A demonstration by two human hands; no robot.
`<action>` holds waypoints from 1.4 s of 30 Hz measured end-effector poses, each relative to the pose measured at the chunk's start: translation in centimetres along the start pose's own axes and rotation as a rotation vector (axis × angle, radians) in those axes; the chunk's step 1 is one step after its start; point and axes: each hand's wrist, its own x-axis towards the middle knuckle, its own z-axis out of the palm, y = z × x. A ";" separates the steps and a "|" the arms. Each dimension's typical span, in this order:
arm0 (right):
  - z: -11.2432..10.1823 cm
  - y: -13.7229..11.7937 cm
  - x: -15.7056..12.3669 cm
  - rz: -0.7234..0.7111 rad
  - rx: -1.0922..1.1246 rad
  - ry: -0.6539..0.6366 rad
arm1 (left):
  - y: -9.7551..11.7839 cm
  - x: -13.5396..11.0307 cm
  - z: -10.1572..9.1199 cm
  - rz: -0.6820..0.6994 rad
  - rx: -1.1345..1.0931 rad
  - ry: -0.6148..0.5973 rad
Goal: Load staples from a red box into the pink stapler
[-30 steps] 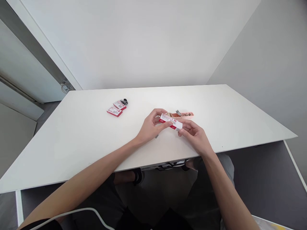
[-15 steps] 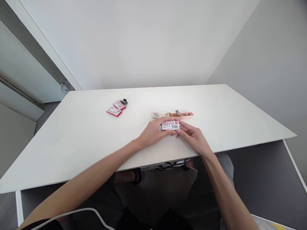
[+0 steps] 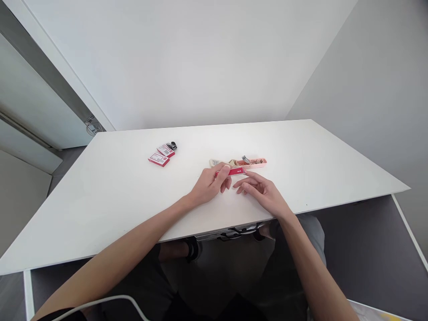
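Between thumb and fingers, my left hand (image 3: 210,183) grips a small red-and-white cardboard box (image 3: 237,171), its narrow red side turned up. My right hand (image 3: 262,191) lies just right of it with fingers apart; the index fingertip is at the box's right end, and whether it touches I cannot tell. Right behind the hands sits an opened pink container (image 3: 259,163) with compartments holding small metal bits and a metal clip (image 3: 245,159). Its pale lid (image 3: 216,163) extends left, partly hidden by my left hand.
Two similar red-and-white boxes (image 3: 159,159) lie at the back left of the white table (image 3: 127,200), one overlapping the other. A black clip (image 3: 171,145) is beside them. A wall (image 3: 200,62) rises behind the table. A white cable (image 3: 100,299) crosses near my left arm.
The box has turned from its printed label face to its narrow red side. My right hand has loosened from it, and its fingers have spread.
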 end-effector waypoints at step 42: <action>0.6 0.5 0.5 -0.076 -0.221 -0.049 | -2.4 -8.9 -15.9 -0.433 0.912 0.587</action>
